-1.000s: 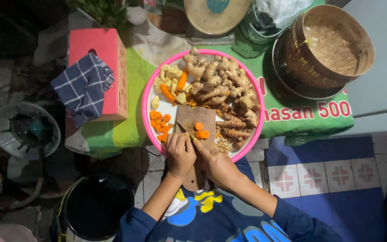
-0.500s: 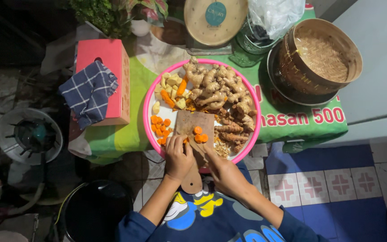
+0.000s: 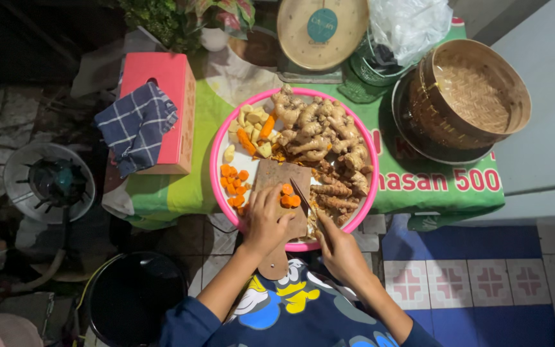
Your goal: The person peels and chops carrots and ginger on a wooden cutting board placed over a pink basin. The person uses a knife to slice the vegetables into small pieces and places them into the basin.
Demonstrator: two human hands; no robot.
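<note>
Orange root pieces (image 3: 288, 196) lie on a small wooden cutting board (image 3: 277, 177) over the pink tray (image 3: 216, 151). The left hand (image 3: 266, 222) rests curled against them, fingertips touching. The right hand (image 3: 340, 252), just beside, is closed around a knife (image 3: 301, 196) whose blade meets the pieces.

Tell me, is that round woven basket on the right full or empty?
Empty. The woven bamboo basket stands upright with its mouth open, and its bare woven bottom shows, with nothing lying inside.
</note>
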